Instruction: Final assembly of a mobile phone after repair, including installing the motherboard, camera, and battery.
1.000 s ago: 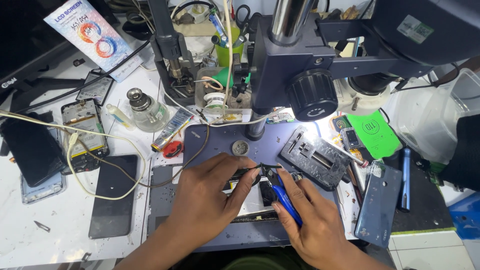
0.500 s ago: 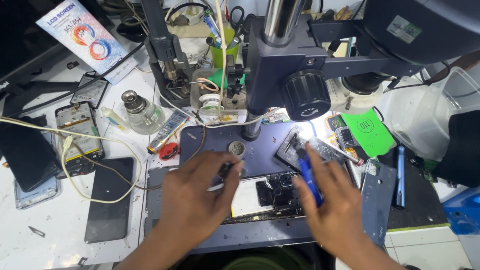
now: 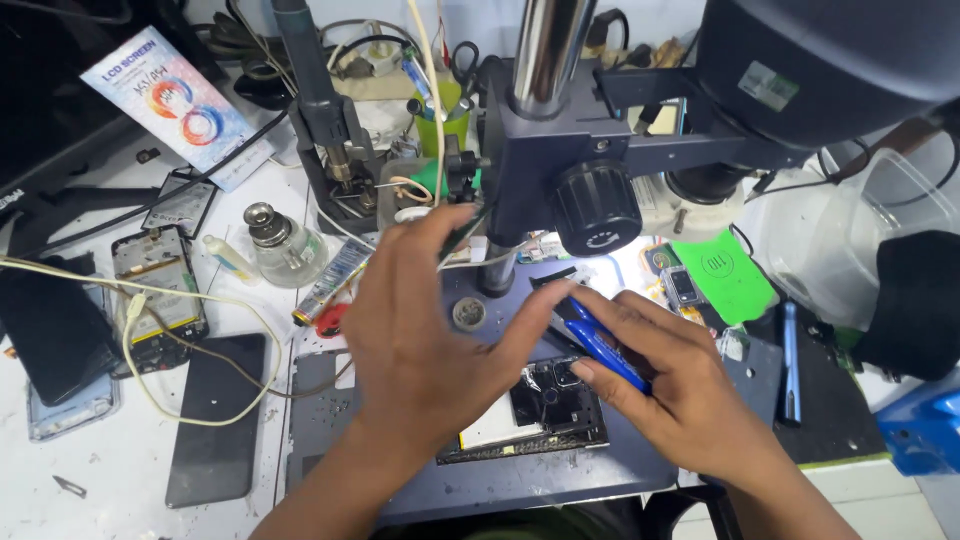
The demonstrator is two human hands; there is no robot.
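Note:
An opened phone (image 3: 545, 415) with its insides showing lies on a grey-blue work mat (image 3: 400, 480) under a microscope (image 3: 600, 200). My left hand (image 3: 430, 340) is raised above the mat. Its fingertips pinch a thin dark tool (image 3: 458, 238) close to the microscope post. My right hand (image 3: 670, 385) hovers over the phone's right side and holds a blue-handled tool (image 3: 600, 345), black tip pointing up and left. My left palm hides part of the phone.
A small glass bottle (image 3: 280, 245) and a stripped phone frame (image 3: 160, 290) sit at the left, with a dark phone (image 3: 215, 420) and a looping white cable (image 3: 150, 390) nearer. A green pad (image 3: 725, 270) lies right of the microscope. A blue box (image 3: 925, 430) stands at the right edge.
My left hand has lifted off the phone and moved up toward the microscope post. My right hand with the blue tool swung up and to the right, above the phone's right side.

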